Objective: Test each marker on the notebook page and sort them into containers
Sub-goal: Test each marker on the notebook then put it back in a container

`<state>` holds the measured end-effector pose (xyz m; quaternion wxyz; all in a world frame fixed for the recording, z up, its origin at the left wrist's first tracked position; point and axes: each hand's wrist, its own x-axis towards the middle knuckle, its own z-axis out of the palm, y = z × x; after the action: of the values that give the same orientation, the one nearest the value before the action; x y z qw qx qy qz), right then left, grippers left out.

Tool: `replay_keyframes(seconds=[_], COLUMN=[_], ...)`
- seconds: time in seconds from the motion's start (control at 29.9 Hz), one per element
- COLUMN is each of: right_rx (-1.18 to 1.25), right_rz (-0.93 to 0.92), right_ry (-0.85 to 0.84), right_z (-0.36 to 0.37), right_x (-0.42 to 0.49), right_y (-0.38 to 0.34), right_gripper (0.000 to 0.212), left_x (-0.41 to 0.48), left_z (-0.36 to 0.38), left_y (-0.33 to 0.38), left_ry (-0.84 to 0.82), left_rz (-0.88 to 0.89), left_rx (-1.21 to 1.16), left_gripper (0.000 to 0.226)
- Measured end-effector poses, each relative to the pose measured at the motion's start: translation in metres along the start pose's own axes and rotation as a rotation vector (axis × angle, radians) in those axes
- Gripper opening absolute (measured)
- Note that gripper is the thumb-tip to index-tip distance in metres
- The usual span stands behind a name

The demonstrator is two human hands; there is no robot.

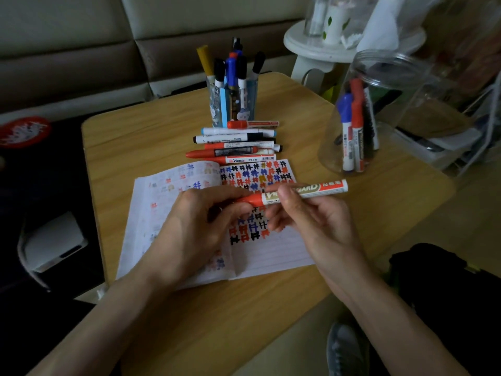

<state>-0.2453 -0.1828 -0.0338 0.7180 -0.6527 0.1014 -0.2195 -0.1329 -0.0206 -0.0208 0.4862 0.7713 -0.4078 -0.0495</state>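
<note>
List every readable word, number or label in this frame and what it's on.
"W…OARD": large lettering on the held red marker, middle covered by the right hand.
"WB-8801": on the lying marker nearest the notebook.
Labels on the markers in the jar and the rest of the row: too blurred to read.

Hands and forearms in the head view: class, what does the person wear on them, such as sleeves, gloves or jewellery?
Nothing is worn. The left hand and right hand are bare: no gloves, rings or watch visible. The left forearm and right forearm show no sleeve.
</note>
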Motion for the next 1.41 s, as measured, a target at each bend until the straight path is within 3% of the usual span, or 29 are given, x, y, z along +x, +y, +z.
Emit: replay_keyframes(seconds=[0.17,0.33,0.47,0.6,0.77,0.9,1.04,1.17,1.41], right_rx=[-0.003,0.065,0.108,0.033,-0.051,-0.089,-0.075,-0.066,-0.065], right_rz=[-0.032,0.064,0.054,-0.056,-0.085,-0.069,-0.036,-0.008,0.008], right_ry=[-0.013,0.004,0.128,0.286,0.295,0.294,0.323,0.327,0.325], right_z=[0.003,0.000,-0.017,-0.046,-0.064,-0.070,-0.076,-0.081,-0.086], right_x=[-0.002,0.002,0.019,0.036,0.043,0.044,0.045,0.046,0.045], right_y=[0.001,-0.002,-0.017,-0.032,-0.035,-0.035,-0.039,-0.042,-0.041], right_gripper=[0.024,0.021,0.028,0.045,0.046,0.043,0.040,0.038,0.037], left_x=[-0.004,0.002,0.023,0.059,0.117,0.155,0.188,0.209,0.208], left_z=[0.000,-0.003,-0.009,-0.007,0.006,0.020,0.045,0.066,0.088], left_y=[0.008,0.009,0.024,0.053,0.099,0.125,0.131,0.123,0.116], left_ry=[0.018,-0.021,0.096,0.203,0.384,0.437,0.402,0.285,0.136], left_rz=[0.006,-0.053,-0.062,-0.037,0.105,0.180,0.241,0.248,0.217], left_rx=[-0.031,-0.048,-0.102,-0.273,-0.337,-0.370,-0.292,-0.164,-0.204], left_gripper=[0.020,0.017,0.033,0.024,0.019,0.021,0.016,0.027,0.030])
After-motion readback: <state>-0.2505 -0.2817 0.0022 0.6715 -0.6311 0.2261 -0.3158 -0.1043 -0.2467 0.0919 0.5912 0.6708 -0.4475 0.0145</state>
